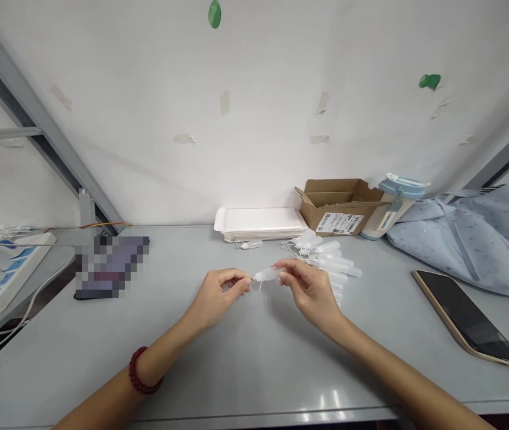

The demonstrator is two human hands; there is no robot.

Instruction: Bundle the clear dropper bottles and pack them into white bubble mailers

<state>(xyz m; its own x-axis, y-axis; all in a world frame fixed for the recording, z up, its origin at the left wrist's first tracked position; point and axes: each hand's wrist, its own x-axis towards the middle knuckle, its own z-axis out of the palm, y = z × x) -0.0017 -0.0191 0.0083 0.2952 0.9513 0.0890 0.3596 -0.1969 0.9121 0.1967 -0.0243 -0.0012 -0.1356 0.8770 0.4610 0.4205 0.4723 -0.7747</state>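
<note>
A small translucent white squeeze bottle (268,275) with a thin looped strap is held level above the grey table. My right hand (311,288) pinches the body of the bottle between thumb and fingers. At the narrow end, my left hand (219,294) closes thumb and forefinger on the tip, which the fingertips mostly hide. Just behind my right hand lies a loose pile of similar bottles (326,248), partly covered by that hand. One more such bottle (252,245) lies by itself before the white envelopes.
Against the wall stand a stack of white padded envelopes (261,221), an open cardboard box (339,209) and a blue-lidded cup (391,206). Farther right are a light blue cloth bag (464,239) and a phone (469,316). A power strip (8,275) with cables sits at left, near a pixelated dark item (113,269).
</note>
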